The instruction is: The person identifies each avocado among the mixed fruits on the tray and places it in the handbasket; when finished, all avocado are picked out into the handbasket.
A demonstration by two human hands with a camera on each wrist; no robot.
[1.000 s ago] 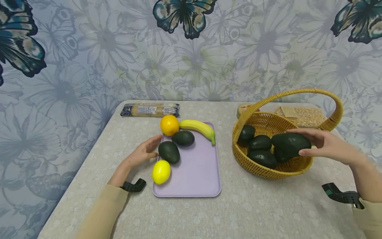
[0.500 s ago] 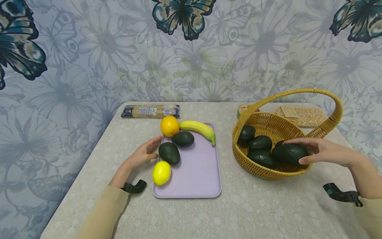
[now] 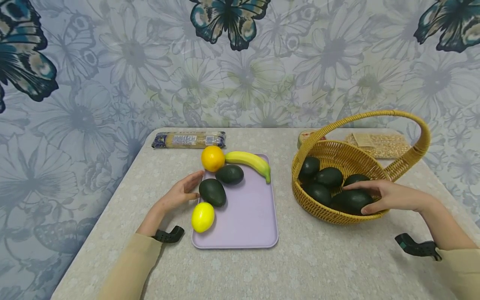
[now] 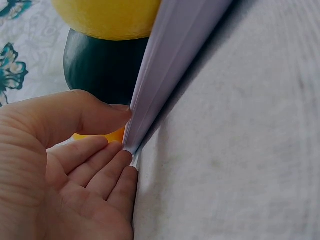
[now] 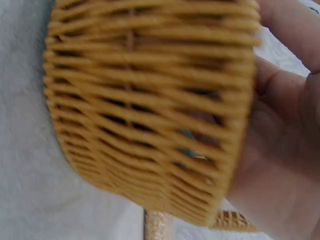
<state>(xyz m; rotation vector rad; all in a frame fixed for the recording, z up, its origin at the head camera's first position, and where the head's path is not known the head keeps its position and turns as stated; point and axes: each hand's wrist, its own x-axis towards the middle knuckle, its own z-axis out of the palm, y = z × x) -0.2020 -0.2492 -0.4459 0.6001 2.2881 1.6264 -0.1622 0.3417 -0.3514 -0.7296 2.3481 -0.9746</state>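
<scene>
Right hand [image 3: 391,196] holds avocado [image 3: 349,202] seemingly sideways.

The left grip [image 4: 60,180] lies at the lilac tray [image 4: 172,65], near 1 avocado [image 4: 102,70] and 1 lemon [image 4: 107,19].

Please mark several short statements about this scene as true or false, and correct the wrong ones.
1. The right hand holds a dark green avocado in the wicker basket. True.
2. The left hand grips the banana. False: the left hand is at the left edge of the tray, and the banana lies on the tray's far side.
3. The orange is to the left of the banana. True.
4. The lemon lies in the wicker basket. False: the lemon is at the tray's left side.
5. Two other avocados lie on the tray. True.
</scene>
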